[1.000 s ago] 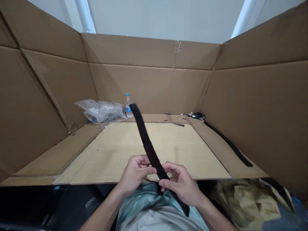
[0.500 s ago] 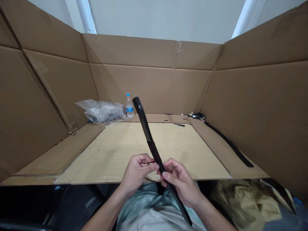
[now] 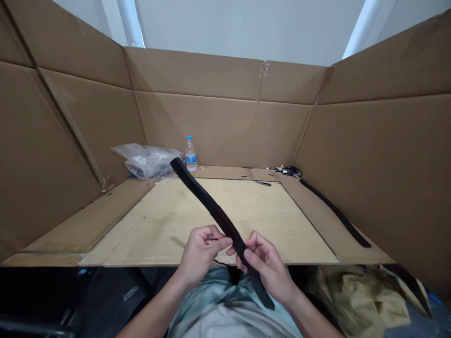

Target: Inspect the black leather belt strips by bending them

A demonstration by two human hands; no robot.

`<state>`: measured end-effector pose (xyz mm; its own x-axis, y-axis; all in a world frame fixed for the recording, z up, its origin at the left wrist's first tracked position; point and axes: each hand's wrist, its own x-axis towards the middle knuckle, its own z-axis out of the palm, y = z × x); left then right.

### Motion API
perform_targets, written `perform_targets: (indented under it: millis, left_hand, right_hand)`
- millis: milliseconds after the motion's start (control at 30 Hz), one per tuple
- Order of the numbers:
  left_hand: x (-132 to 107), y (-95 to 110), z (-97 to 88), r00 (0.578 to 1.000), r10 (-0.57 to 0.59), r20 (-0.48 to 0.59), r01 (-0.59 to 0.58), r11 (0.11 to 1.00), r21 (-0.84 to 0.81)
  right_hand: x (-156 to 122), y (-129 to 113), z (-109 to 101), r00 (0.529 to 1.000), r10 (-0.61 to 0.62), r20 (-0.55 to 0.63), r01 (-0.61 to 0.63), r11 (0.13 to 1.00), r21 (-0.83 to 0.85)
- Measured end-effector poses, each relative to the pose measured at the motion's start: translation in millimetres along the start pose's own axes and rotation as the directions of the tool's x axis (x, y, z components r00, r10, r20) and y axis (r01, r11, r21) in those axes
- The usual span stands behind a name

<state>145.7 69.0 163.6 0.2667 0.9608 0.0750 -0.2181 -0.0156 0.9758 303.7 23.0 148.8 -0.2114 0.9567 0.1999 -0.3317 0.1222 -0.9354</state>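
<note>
Over the near edge of the pale wooden board (image 3: 169,225), both my hands grip a long black strap (image 3: 207,206). Its far end sticks up and to the left toward the plastic bag; its near end hangs past my right wrist. My left hand (image 3: 202,256) is curled, pinching a thin black thread beside the strap's middle. My right hand (image 3: 266,267) wraps thumb and fingers round the strap just below that spot.
Cardboard walls (image 3: 380,155) enclose the board on three sides. A crumpled clear plastic bag (image 3: 148,159) and a small water bottle (image 3: 190,154) stand at the back left. A second black strap (image 3: 334,211) lies along the right wall, with small black items (image 3: 289,170) at the back right.
The strap's far end has swung down and leftward, from pointing near the bottle to pointing at the plastic bag. Both hands stay at the strap's middle.
</note>
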Motion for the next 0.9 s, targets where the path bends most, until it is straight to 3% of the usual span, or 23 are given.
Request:
perform_targets:
  millis: [100, 267, 400, 567, 733, 900]
  left_hand:
    - [3.0, 0.1, -0.7, 0.999, 0.004, -0.044, -0.004, 1.000, -0.005]
    - [2.5, 6.3, -3.9, 0.989, -0.071, 0.128, 0.077, 0.996, -0.044]
    - [0.3, 5.4, -5.9, 0.986, -0.106, 0.131, 0.109, 0.994, -0.017]
    - [0.7, 3.5, -5.1, 0.984, -0.068, 0.165, 0.065, 0.998, 0.025]
    - [5.1, -0.4, -2.8, 0.998, 0.010, 0.059, -0.014, 0.998, 0.059]
    - [8.2, -5.5, -1.5, 0.998, -0.048, 0.045, 0.045, 0.996, 0.076]
  right_hand:
    - [0.4, 0.6, -3.5, 1.000, -0.013, 0.009, 0.013, 1.000, 0.006]
    - [1.8, 4.9, -5.2, 0.999, -0.001, 0.043, 0.004, 0.998, -0.058]
    - [1.3, 4.5, -2.4, 0.994, 0.091, 0.061, -0.087, 0.995, -0.056]
    - [-0.1, -0.2, 0.3, 0.996, 0.075, 0.043, -0.071, 0.993, -0.092]
    - [4.4, 3.7, -2.7, 1.000, 0.006, -0.027, -0.008, 0.997, -0.078]
    - [8.1, 15.3, -2.1, 0.998, 0.033, -0.056, -0.033, 0.999, 0.003]
